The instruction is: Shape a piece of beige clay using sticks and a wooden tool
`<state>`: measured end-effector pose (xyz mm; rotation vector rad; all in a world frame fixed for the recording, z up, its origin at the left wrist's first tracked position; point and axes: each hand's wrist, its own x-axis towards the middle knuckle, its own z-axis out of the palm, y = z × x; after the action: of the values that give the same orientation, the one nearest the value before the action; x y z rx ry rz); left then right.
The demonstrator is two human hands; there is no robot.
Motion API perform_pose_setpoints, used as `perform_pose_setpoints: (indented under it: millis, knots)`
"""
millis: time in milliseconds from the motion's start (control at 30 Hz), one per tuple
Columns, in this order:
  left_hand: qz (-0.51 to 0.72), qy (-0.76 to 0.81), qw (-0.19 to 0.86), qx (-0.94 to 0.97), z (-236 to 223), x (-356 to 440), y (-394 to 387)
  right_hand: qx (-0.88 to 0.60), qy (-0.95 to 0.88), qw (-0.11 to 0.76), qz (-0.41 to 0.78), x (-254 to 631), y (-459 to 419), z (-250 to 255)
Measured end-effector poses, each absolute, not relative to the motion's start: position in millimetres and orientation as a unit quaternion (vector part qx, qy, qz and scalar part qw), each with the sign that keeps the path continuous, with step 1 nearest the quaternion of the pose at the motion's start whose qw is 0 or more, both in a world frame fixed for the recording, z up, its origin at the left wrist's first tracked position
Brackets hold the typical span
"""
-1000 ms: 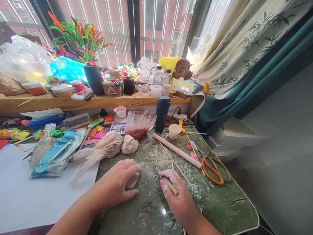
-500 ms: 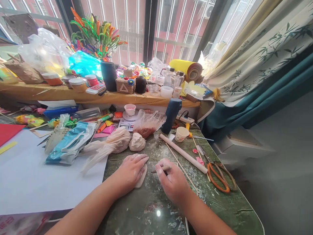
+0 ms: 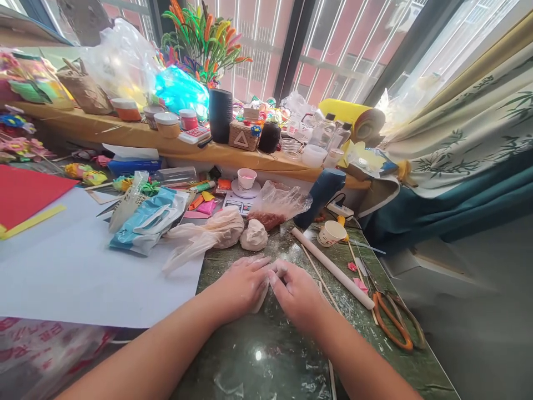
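Note:
My left hand (image 3: 245,286) lies flat, fingers stretched together, over a thin pale slab of clay (image 3: 261,300). Only the slab's lower right edge shows beneath it. My right hand (image 3: 297,294) is closed in a pinch, its fingertips against the slab's edge and beside the left fingers. What the pinch holds is hidden now. Just beyond the left hand sits a rough lump of white clay (image 3: 254,236), next to a knotted thin plastic bag (image 3: 227,228). A pale rolling pin (image 3: 333,268) lies slantwise to the right of my right hand.
Large orange-handled scissors (image 3: 393,322) lie near the table's right edge. Thin sticks (image 3: 320,278) rest by the rolling pin. Farther back stand a paper cup (image 3: 331,233), a dark blue bottle (image 3: 320,197) and a small scale (image 3: 238,204). White paper (image 3: 83,278) covers the left side.
My right hand has moved left until its fingertips meet the left hand and slab. The small tool-like piece seen in its pinch is now hidden. The view has turned left.

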<state>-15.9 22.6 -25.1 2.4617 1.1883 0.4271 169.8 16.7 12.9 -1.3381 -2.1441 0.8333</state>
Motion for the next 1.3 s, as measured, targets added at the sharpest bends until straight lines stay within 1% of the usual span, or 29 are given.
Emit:
perform_pose_setpoints:
  millis: [100,300,500,667,833,933,1033,1167,1300]
  knots:
    - [0.156,0.392,0.195,0.885,-22,-20,23,-0.501,-0.775,0.243,0.299,170,15,14]
    - [0.153,0.373,0.2,0.893,-20,-24,25,-0.499,-0.8,0.218,0.252,167,10,14]
    - [0.151,0.375,0.206,0.891,-20,-24,25,-0.503,-0.784,0.24,0.273,170,9,8]
    - [0.145,0.382,0.209,0.889,-20,-23,24,-0.488,-0.792,0.256,0.262,169,7,6]
    - [0.143,0.386,0.218,0.885,-24,-25,25,-0.482,-0.788,0.276,0.266,177,-14,2]
    - [0.166,0.38,0.227,0.881,-19,-29,26,-0.488,-0.765,0.321,0.272,184,-45,-12]
    - [0.181,0.389,0.23,0.874,-7,-33,28,-0.514,-0.723,0.365,0.282,190,-76,-36]
    - [0.146,0.402,0.227,0.875,7,-35,27,-0.566,-0.672,0.377,0.294,196,-100,-66]
    - [0.113,0.406,0.233,0.876,9,-35,24,-0.555,-0.671,0.396,0.29,195,-102,-77]
